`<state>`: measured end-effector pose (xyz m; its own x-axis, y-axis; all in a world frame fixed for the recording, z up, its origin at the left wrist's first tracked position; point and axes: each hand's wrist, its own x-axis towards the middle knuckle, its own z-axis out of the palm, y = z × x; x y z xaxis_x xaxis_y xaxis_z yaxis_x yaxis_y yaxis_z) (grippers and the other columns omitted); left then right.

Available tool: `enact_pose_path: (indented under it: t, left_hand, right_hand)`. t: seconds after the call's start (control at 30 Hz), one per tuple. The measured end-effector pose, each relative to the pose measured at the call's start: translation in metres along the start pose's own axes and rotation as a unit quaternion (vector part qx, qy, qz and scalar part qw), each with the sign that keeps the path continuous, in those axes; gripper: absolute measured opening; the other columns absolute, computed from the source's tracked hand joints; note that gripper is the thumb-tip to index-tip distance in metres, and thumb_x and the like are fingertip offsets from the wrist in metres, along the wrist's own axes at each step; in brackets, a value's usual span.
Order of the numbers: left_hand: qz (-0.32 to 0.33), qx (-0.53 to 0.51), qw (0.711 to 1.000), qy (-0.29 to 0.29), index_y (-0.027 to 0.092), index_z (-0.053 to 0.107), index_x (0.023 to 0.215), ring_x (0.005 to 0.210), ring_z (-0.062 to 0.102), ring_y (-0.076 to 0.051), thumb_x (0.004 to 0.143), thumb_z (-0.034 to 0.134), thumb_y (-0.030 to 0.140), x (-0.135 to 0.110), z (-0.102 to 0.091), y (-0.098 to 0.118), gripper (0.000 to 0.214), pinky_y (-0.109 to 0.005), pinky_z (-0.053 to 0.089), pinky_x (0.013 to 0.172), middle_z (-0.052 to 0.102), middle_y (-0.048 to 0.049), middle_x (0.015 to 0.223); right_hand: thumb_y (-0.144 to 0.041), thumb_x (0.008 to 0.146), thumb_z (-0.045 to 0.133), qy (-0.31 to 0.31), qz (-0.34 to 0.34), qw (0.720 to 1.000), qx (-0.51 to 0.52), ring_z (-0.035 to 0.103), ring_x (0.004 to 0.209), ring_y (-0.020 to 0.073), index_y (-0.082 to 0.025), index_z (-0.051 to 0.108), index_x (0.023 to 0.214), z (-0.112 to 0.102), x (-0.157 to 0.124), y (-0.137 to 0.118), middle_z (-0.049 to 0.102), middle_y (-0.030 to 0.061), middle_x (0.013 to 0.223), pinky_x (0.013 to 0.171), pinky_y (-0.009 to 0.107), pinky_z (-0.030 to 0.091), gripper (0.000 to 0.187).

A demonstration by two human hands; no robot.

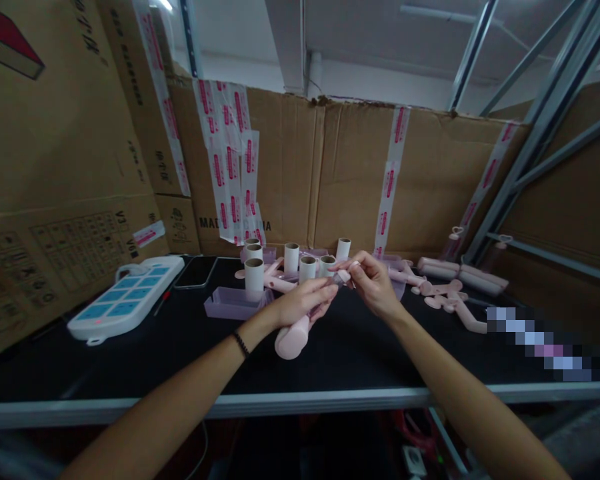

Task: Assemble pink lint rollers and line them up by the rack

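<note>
Bare forearms come in from the lower edge, the left one (180,399) and the right one (463,383), passing over the pale front rail (330,401) of a black tabletop (370,363). A dark beaded bracelet (241,344) circles the left wrist. The left hand (300,301) is curled around a pink cylindrical piece (291,340), its fingers closed on it; the piece is held up at the middle of the table, its rounded end towards the camera and its other end slanting away to the right. At that far end sits a small pale tip (343,276), and the right hand (379,285) meets it there with thumb and forefinger drawn close together; whether they grip the tip or merely touch it cannot be told. Behind the hands several white tubes (254,279) stand upright, near a translucent lilac tray (226,308). Off to the left lie a white power strip (123,303) with blue sockets, a dark phone (196,273) and, between them, a thin red-and-black tool (162,302). On the right, loose pink parts (443,291) are scattered near a pixelated patch (540,343). Taped cardboard (290,167) walls the back.
</note>
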<state>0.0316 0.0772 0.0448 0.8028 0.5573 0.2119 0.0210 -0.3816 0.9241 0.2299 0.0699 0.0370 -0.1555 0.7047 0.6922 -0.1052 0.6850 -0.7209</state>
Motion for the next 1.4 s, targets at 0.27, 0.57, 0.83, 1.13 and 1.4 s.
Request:
enact_pose_path:
  t: [0.27, 0.57, 0.83, 1.13, 1.4]
  left_hand:
    - [0.019, 0.103, 0.993, 0.052, 0.017, 0.05, 0.089, 0.044, 0.04, -0.008, 0.099, 0.047, 0.053, 0.0, 0.001, 0.002, 0.037, -0.022, 0.03, 0.045, 0.046, 0.0071, 0.054]
    - [0.026, 0.055, 0.998, 0.021, 0.017, 0.051, 0.093, 0.043, 0.041, -0.009, 0.101, 0.044, 0.051, 0.0, 0.002, 0.002, 0.035, -0.023, 0.03, 0.045, 0.047, 0.0064, 0.053]
    - [0.027, 0.038, 0.999, 0.015, 0.018, 0.05, 0.093, 0.042, 0.04, -0.009, 0.099, 0.046, 0.051, -0.001, 0.003, 0.003, 0.034, -0.022, 0.028, 0.043, 0.046, 0.0072, 0.052]
    - [0.017, 0.064, 0.998, 0.015, 0.019, 0.049, 0.086, 0.044, 0.042, -0.01, 0.098, 0.047, 0.054, -0.002, 0.001, 0.006, 0.038, -0.024, 0.029, 0.045, 0.048, 0.0053, 0.053]
    - [0.011, 0.074, 0.997, 0.011, 0.019, 0.047, 0.082, 0.047, 0.041, -0.01, 0.098, 0.046, 0.055, -0.001, 0.001, 0.003, 0.039, -0.024, 0.03, 0.047, 0.047, 0.0054, 0.054]
  right_hand:
    - [-0.05, 0.095, 0.063, -0.004, 0.007, 1.0, 0.019, 0.057, 0.067, 0.0146, -0.023, 0.061, 0.089, 0.0, -0.001, 0.007, 0.077, 0.0056, 0.098, 0.061, 0.027, 0.041, 0.027]
    - [-0.051, 0.094, 0.064, 0.016, 0.009, 1.0, 0.011, 0.057, 0.065, 0.0144, -0.024, 0.062, 0.089, -0.003, -0.001, 0.003, 0.078, 0.0057, 0.101, 0.06, 0.027, 0.042, 0.027]
    - [-0.052, 0.095, 0.063, 0.024, 0.018, 0.999, 0.015, 0.055, 0.063, 0.0145, -0.023, 0.06, 0.088, 0.0, -0.002, 0.002, 0.077, 0.006, 0.098, 0.06, 0.028, 0.042, 0.029]
    - [-0.048, 0.097, 0.062, 0.001, 0.023, 0.998, 0.056, 0.06, 0.068, 0.0149, -0.024, 0.061, 0.09, 0.006, -0.004, 0.006, 0.074, 0.0027, 0.089, 0.06, 0.026, 0.041, 0.024]
    - [-0.05, 0.098, 0.059, 0.018, 0.01, 0.999, 0.043, 0.061, 0.068, 0.0159, -0.025, 0.061, 0.091, 0.011, -0.007, 0.008, 0.072, 0.002, 0.086, 0.059, 0.028, 0.042, 0.026]
